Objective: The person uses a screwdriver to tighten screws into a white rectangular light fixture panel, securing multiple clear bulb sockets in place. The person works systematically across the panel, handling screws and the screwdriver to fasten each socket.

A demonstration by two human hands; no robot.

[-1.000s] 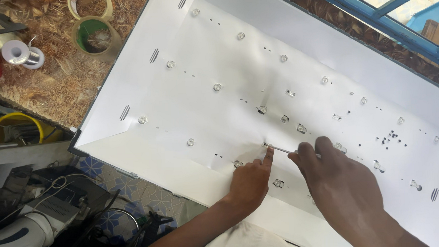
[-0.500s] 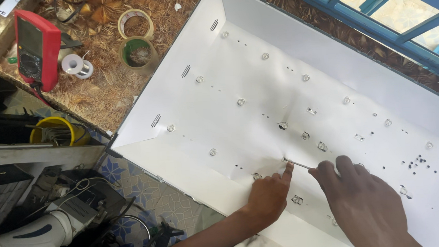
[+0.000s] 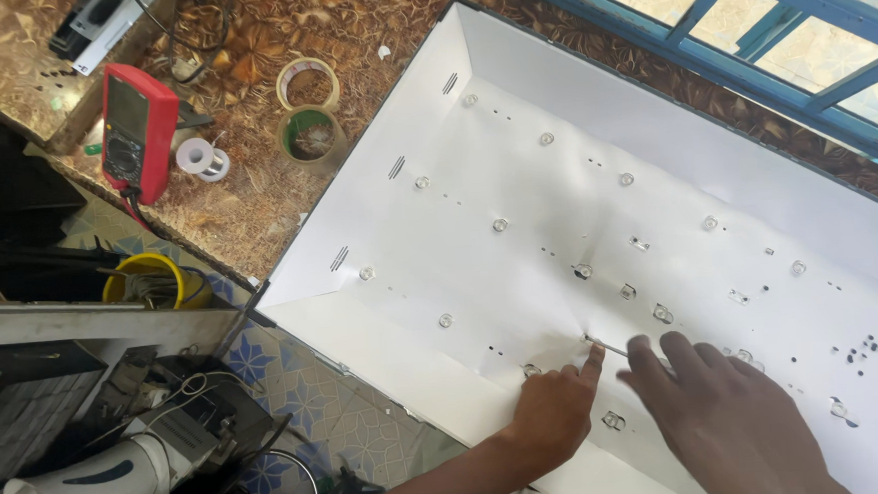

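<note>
1. A thin metal tool (image 3: 607, 346), a slim rod, lies low on the white reflector sheet (image 3: 519, 243) of an opened display panel, near the sheet's front slope.
2. The left hand (image 3: 553, 411) rests on the sheet with its forefinger stretched out, the tip touching the near end of the rod; the other fingers are curled under, so this grip pinches nothing.
3. The right hand (image 3: 733, 417) lies flat just beside it, fingers spread and loose, fingertips close to the rod's far end; whether they touch it I cannot tell.
4. Small clear lenses (image 3: 499, 225) dot the sheet in rows.
5. The panel sits on a brown mottled counter (image 3: 246, 202).
6. Further left on the counter are two tape rolls (image 3: 311, 135), a small white spool (image 3: 199, 158) and a red multimeter (image 3: 138, 132).
</note>
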